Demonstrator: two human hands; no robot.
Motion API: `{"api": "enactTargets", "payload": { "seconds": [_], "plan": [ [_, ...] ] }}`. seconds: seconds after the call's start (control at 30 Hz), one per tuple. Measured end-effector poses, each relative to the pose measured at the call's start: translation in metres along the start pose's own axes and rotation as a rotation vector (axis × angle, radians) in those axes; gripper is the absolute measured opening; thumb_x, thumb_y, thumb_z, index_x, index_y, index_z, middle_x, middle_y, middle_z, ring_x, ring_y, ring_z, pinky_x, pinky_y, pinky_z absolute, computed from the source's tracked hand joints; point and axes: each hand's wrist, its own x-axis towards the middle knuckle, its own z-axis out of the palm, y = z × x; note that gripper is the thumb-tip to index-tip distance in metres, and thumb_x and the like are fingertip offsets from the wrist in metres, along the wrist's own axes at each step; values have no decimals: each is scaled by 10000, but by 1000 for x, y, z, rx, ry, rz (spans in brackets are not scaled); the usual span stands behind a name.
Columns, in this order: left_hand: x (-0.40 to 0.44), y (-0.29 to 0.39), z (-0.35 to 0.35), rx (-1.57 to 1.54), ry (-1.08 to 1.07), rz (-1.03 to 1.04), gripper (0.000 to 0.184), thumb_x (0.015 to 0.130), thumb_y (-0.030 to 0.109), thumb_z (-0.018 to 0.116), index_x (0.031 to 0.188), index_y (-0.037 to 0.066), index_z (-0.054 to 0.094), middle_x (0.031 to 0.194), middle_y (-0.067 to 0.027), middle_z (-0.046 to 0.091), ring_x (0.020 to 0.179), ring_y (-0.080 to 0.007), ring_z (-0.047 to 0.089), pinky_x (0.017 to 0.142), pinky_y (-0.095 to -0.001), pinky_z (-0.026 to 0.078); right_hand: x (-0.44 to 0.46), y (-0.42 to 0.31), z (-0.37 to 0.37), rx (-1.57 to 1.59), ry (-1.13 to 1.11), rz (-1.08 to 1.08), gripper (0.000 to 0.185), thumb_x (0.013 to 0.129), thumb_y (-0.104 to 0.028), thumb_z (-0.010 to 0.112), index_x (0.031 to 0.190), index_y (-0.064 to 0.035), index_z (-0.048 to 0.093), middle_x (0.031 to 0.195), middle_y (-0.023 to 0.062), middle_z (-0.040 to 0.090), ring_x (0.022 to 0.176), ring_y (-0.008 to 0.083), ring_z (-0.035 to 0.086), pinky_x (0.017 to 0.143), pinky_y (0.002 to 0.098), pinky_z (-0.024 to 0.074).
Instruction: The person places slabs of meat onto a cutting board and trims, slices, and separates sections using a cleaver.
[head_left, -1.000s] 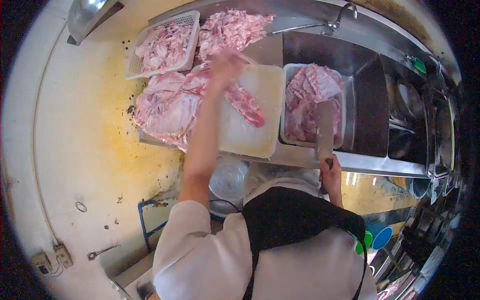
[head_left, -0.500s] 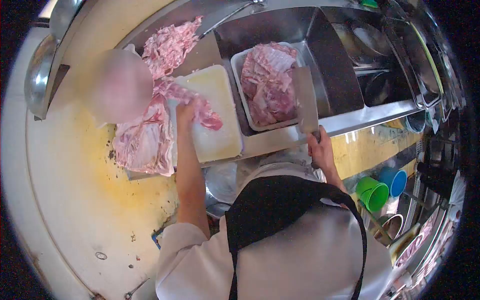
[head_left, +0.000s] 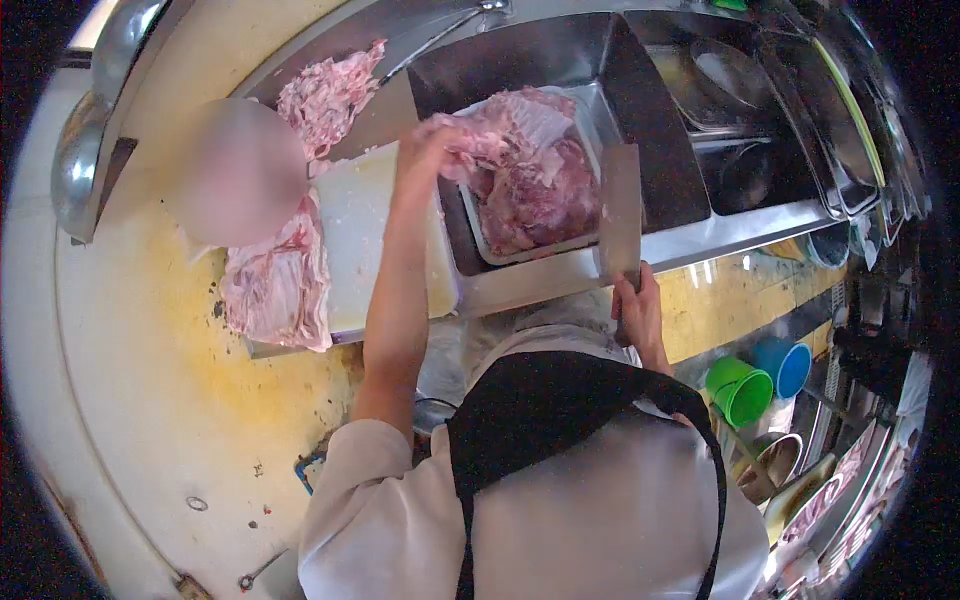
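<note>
My left hand is closed on a strip of raw meat, held over the left edge of a white tray. The strip's far end overlaps the raw meat heaped in that tray, so contact is hard to judge. In my right hand is the handle of a cleaver. Its broad blade points away from me, over the sink's front edge beside the tray. Below my left forearm lies a white cutting board. A large slab of raw meat rests at its left side.
Meat scraps are piled beyond the board, near a faucet. The tray stands in a steel sink, with more basins to the right. A green bucket and a blue bucket are on the right. A blurred round patch hides part of the left.
My left hand has carried the meat strip from above the cutting board to the right and away, over the tray. My right hand still holds the cleaver in nearly the same place.
</note>
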Motion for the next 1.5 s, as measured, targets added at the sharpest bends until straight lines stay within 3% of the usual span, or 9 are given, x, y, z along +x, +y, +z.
{"api": "enactTargets", "payload": {
  "seconds": [0.13,0.17,0.23,0.37,0.67,0.97,1.07,1.27,1.5],
  "plan": [
    [20,-110,23,372,68,-164,181,802,226,669,924,121,753,869,-125,731,787,-225,703,679,-364,550,-2,12,-1,81,-48,6,217,967,-240,576,1031,-38,535,644,13,508,500,110,490,454,281,408],
    [9,-113,32,828,78,-9,218,816,268,672,931,95,737,920,-159,721,869,-286,695,770,-390,539,3,23,1,151,-55,10,192,964,-212,575,1037,-39,536,653,6,506,512,97,490,454,266,404],
    [-12,-122,41,631,29,39,283,924,257,644,1087,26,662,819,-106,713,686,-161,673,582,-310,544,1,-2,6,99,-100,35,154,962,-176,559,1015,-36,522,649,6,506,496,92,487,441,261,398],
    [-51,-126,20,359,59,288,256,908,156,654,1133,35,636,813,-77,704,705,-149,672,587,-287,536,16,-6,14,-13,-205,-24,153,958,-180,558,963,-39,498,613,21,500,461,105,479,429,274,398],
    [-188,-86,-103,322,841,47,175,860,54,566,997,11,666,736,-103,673,658,-177,647,626,-326,519,36,-23,91,-161,-423,-128,230,953,-208,576,1087,-31,517,649,29,520,484,103,496,411,285,389],
    [-325,-179,-221,-286,1514,78,183,923,89,531,1064,11,618,822,-43,620,691,-133,585,629,-279,496,7,-57,187,-560,-766,-324,406,928,-225,593,1261,-6,516,1037,262,633,982,442,591,894,488,450],
    [-333,-196,-240,-499,1605,81,206,914,117,564,1088,16,605,891,-53,621,770,-164,600,699,-304,504,12,-66,205,-733,-727,-404,438,937,-237,579,1302,-7,505,1090,269,632,1016,435,602,896,483,461],
    [-321,-225,-314,-839,1398,197,239,910,222,623,1039,23,598,907,-64,606,832,-176,594,771,-324,505,15,-66,218,-676,-682,-258,471,932,-230,598,1333,-13,478,1095,277,643,1010,439,623,885,493,476],
    [-318,-207,-376,-843,1164,12,217,926,290,632,853,88,598,784,-74,583,654,-203,562,603,-350,494,4,-39,221,-647,-570,-236,408,933,-212,604,1243,20,476,980,285,649,903,459,632,800,518,482]
  ]
}}
